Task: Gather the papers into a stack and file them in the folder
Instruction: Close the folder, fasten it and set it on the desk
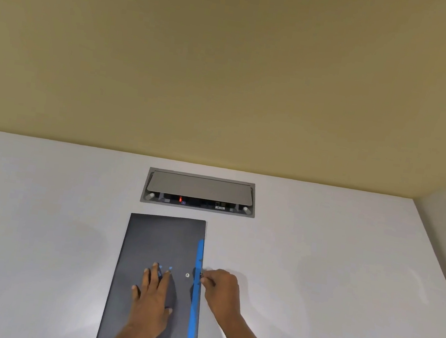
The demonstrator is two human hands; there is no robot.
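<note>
A dark grey folder (pixel 158 243) lies closed and flat on the white table (pixel 35 213), its long side running away from me. A blue strip (pixel 195 295) runs along its right edge and a small round snap (pixel 187 275) sits near it. My left hand (pixel 153 297) rests flat on the folder's cover, fingers spread. My right hand (pixel 219 290) is at the right edge, thumb and fingertips pinched on the flap by the blue strip. No loose papers show anywhere.
A grey cable box (pixel 199 192) with a half-raised lid is set into the table just beyond the folder. A tan wall rises behind the table. The table's right edge runs diagonally at the right.
</note>
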